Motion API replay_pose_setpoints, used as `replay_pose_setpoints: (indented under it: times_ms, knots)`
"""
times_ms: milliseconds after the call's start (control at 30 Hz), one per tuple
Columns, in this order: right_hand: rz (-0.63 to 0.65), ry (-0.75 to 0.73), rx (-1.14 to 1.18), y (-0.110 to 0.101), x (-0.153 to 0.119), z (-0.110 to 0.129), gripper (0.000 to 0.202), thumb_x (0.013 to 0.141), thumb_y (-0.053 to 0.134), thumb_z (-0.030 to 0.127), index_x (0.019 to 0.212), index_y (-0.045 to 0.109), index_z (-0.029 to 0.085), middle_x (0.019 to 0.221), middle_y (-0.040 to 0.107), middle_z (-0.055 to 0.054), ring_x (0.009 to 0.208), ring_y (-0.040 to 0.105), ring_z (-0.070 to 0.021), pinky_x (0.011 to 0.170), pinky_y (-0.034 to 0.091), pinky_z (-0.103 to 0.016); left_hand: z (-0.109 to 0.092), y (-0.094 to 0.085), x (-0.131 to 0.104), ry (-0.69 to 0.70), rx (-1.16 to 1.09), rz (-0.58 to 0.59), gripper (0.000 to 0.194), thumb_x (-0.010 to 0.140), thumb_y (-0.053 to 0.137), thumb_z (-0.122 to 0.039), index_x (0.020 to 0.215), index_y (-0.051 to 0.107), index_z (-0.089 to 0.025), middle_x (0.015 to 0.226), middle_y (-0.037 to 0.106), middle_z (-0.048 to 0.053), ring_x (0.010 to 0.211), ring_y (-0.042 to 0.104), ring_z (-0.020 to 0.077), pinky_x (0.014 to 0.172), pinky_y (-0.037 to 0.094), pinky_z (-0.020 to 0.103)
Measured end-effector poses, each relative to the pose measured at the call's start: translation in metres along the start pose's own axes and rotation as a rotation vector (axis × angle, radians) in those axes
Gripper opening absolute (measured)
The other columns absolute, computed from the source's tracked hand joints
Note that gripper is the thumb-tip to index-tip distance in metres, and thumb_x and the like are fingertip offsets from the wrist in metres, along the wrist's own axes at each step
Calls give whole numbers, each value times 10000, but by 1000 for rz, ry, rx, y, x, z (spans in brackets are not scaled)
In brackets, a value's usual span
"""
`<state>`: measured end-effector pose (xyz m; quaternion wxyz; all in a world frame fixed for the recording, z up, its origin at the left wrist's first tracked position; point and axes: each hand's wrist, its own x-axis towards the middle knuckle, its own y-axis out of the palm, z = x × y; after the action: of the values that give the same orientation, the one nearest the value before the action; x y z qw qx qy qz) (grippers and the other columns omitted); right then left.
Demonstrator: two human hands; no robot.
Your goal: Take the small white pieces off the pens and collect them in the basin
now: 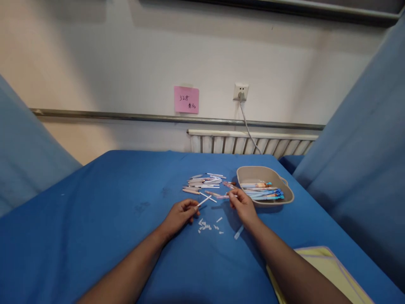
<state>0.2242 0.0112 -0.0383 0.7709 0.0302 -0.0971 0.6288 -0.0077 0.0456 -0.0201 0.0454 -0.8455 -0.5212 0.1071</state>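
Pinched in my left hand is a thin white pen refill, its far end pointing up and to the right. My right hand grips the end of a slender pinkish pen barrel, which reaches leftward from the fingers. Behind the hands lies a loose pile of pen parts, pale barrels and white refills mixed together. Small white pieces are scattered on the cloth between my wrists. A pale blue strip rests beside my right wrist, partly covered by it.
A beige basket holding several blue and orange-tipped pens stands just right of my right hand. Under my right forearm is a yellow folded cloth or bag. Blue fabric covers the table; wall, radiator and curtains surround it.
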Motion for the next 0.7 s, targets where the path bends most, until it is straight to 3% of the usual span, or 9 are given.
replay_pose_setpoints:
  times_ms: [433, 700]
  knots:
    - [40, -12, -93, -8, -6, -5, 292, 789, 513, 482, 806, 565, 194, 545, 472, 49, 512, 457, -114, 512, 363, -224, -10, 10, -9, 47, 150, 83, 250, 757, 569, -382, 824, 635, -151, 682, 633, 16, 543, 509, 118, 528, 393, 213]
    - [202, -16, -147, 6, -20, -2, 196, 776, 558, 389, 816, 602, 202, 572, 524, 41, 523, 486, -112, 500, 383, -217, -13, 16, -17, 171, 309, 132, 207, 794, 520, -334, 838, 657, -184, 744, 636, 8, 697, 543, 161, 645, 403, 224]
